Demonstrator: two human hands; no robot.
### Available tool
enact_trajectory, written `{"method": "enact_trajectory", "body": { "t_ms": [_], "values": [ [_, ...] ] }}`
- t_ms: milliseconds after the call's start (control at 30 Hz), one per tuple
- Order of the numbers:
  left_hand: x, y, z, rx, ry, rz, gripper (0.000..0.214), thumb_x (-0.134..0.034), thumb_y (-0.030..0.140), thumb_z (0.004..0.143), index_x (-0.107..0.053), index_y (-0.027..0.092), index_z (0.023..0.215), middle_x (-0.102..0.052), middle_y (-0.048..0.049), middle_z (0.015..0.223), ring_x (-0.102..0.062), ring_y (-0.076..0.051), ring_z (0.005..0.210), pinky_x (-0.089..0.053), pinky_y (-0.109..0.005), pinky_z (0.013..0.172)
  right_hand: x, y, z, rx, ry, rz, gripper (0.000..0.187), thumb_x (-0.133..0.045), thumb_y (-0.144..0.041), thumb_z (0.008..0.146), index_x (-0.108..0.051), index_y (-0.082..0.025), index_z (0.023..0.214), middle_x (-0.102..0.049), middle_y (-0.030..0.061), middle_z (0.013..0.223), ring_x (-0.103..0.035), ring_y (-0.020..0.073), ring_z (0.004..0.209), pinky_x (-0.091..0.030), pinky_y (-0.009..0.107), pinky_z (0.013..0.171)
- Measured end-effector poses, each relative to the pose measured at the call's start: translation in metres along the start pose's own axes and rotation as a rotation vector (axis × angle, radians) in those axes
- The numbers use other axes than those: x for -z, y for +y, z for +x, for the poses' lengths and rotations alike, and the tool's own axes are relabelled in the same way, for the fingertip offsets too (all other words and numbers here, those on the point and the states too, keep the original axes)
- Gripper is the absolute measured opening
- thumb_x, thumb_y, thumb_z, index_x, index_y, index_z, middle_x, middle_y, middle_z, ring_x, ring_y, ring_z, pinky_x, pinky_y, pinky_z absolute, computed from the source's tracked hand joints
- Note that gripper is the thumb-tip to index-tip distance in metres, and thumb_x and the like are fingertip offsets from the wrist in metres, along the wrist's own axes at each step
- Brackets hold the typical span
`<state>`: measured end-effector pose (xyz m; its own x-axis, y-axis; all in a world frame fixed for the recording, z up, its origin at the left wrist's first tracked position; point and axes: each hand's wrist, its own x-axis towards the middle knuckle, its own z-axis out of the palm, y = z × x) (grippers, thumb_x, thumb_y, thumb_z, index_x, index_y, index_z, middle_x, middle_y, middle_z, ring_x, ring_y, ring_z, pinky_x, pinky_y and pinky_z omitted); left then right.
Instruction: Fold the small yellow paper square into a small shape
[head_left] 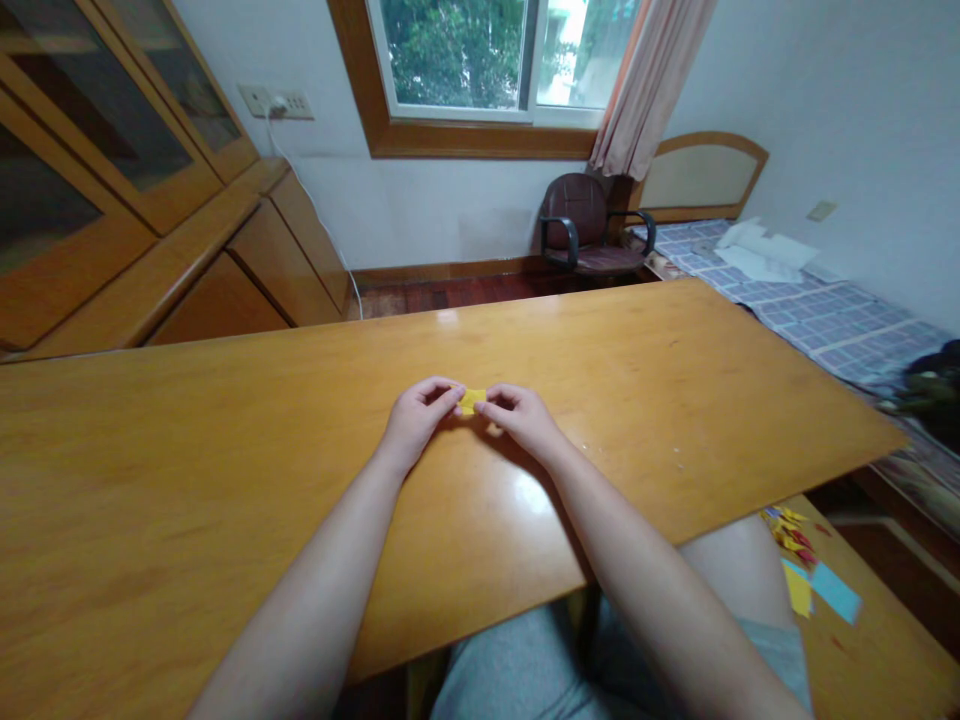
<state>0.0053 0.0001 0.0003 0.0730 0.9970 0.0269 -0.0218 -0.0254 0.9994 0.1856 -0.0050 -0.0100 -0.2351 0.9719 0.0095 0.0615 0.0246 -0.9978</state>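
Note:
A small piece of folded yellow paper (472,400) is held between my two hands, just above the middle of the wooden table (225,500). My left hand (420,418) pinches its left end between thumb and fingers. At the right end, my right hand (523,418) grips it the same way, thumb on the near side. The exact shape of the folds is too small to make out, and the fingertips cover both ends.
On a lower wooden surface (892,650) at the right lie yellow and blue paper sheets (836,592) and several small folded paper pieces (791,530). Tiny scraps (678,457) dot the table. Beyond stand an office chair (577,215), a bed (840,310) and a cabinet (247,260).

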Motion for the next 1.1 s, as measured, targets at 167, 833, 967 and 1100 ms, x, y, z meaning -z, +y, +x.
{"method": "enact_trajectory", "body": {
  "t_ms": [167,833,967,1100],
  "values": [
    [-0.0005,0.0017,-0.0008,0.004,-0.007,0.005,0.03,-0.078,0.042,0.069,-0.07,0.016,0.079,-0.067,-0.0013,0.073,-0.058,-0.012,0.061,-0.047,-0.024,0.062,-0.0002,-0.0022,0.0,-0.001,-0.003,-0.01,0.031,-0.069,-0.045,0.073,-0.063,-0.015,0.077,-0.059,-0.0012,0.066,-0.051,0.0103,0.058,-0.04,0.022,0.054],
    [0.0025,0.0003,0.0001,-0.009,-0.055,0.078,0.028,-0.075,0.042,0.071,-0.072,0.016,0.082,-0.065,-0.0003,0.064,-0.056,-0.013,0.06,-0.044,-0.024,0.06,0.0003,-0.0032,-0.0012,0.002,-0.007,0.016,0.031,-0.069,-0.046,0.074,-0.065,-0.015,0.078,-0.061,-0.001,0.066,-0.051,0.0101,0.057,-0.041,0.022,0.055],
    [0.0024,0.002,-0.0003,-0.002,-0.087,0.122,0.029,-0.073,0.044,0.072,-0.072,0.016,0.079,-0.063,0.0,0.061,-0.055,-0.013,0.057,-0.042,-0.023,0.057,0.0009,-0.0017,-0.0006,0.015,-0.005,0.002,0.031,-0.068,-0.046,0.075,-0.065,-0.016,0.077,-0.06,-0.0006,0.068,-0.051,0.0104,0.059,-0.04,0.022,0.056],
    [0.0027,0.0019,-0.0001,0.004,-0.094,0.154,0.031,-0.07,0.046,0.074,-0.07,0.015,0.074,-0.062,-0.0005,0.059,-0.054,-0.013,0.056,-0.042,-0.024,0.056,0.001,-0.0011,0.0,0.012,-0.003,0.002,0.033,-0.067,-0.048,0.075,-0.065,-0.016,0.077,-0.06,-0.0007,0.068,-0.05,0.0103,0.059,-0.04,0.022,0.055]
  ]
}}
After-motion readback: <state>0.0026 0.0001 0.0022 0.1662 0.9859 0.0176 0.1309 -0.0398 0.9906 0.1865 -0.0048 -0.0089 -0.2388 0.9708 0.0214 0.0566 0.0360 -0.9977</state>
